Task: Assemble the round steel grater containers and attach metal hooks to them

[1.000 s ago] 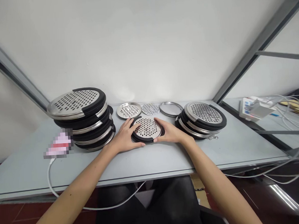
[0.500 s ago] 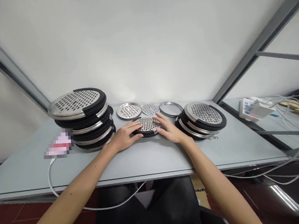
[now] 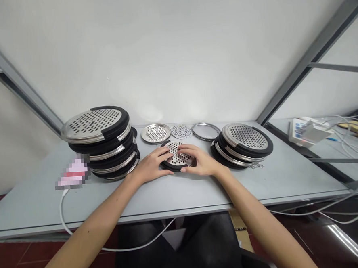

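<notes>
A round metal grater (image 3: 178, 161) with a black rim lies flat on the table in front of me. From its left side my left hand (image 3: 153, 164) holds it, fingers on the perforated face and thumb at the near edge. My right hand (image 3: 200, 161) grips the opposite side, its fingers bent over the top and its thumb against the front rim. Both hands cover parts of the rim. Behind it lie a metal grater disc (image 3: 156, 133), a flat perforated disc (image 3: 181, 132) and a bare metal ring (image 3: 206, 131).
A tall stack of black-rimmed graters (image 3: 98, 129) stands at left, a lower stack (image 3: 246, 140) at right with a small wire clasp (image 3: 256, 166). A blurred-out item (image 3: 74, 172) trails a white cable. A power strip (image 3: 300, 131) with cables sits beyond the right frame post (image 3: 308, 61).
My right hand has moved onto the grater and closed at its edge, where before its fingers were spread. The grater sits slightly closer to me. The stacks have stayed put.
</notes>
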Available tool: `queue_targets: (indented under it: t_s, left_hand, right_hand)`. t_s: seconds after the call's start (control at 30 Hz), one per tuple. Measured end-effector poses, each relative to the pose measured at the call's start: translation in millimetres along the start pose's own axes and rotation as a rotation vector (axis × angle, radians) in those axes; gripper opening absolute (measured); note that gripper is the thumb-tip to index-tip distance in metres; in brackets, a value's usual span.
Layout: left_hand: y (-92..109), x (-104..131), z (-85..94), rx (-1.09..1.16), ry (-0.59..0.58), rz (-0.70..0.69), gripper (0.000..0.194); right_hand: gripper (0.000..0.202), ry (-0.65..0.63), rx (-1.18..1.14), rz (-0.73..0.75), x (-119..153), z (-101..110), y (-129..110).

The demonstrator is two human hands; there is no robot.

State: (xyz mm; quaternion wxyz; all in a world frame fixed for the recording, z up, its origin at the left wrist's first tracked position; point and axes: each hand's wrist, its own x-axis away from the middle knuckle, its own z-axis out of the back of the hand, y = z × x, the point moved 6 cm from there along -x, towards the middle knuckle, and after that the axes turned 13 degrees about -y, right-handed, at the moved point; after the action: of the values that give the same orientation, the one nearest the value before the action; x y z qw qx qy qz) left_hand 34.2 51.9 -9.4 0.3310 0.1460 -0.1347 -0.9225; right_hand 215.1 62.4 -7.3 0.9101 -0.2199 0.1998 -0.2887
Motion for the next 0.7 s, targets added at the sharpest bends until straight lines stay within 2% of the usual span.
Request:
queue_targets:
  t_s: [0.1, 0.27, 0.53, 0.7]
  left_hand:
    - [-1.4, -0.3, 0.7, 0.015, 0.036, -0.002, 0.049]
    - [-3.7, -0.2, 3.0, 0.057, 0.121, -0.025, 0.042]
    - [-5.2, 1.1, 12.1, 0.195, 0.303, -0.041, 0.034]
    - [-2.6, 3.5, 18.2, 0.227, 0.368, -0.073, 0.029]
  right_hand:
    - [0.066, 0.003, -0.010, 0.015, 0.3, 2.1, -1.6]
    - [0.049, 0.062, -0.049, 0.040, 0.8, 8.4, -3.5]
    - [0.044, 0.118, -0.066, 0.093, -0.1, 17.4, -12.2]
    - [0.039, 0.140, -0.029, 0.118, 1.4, 20.1, -17.6]
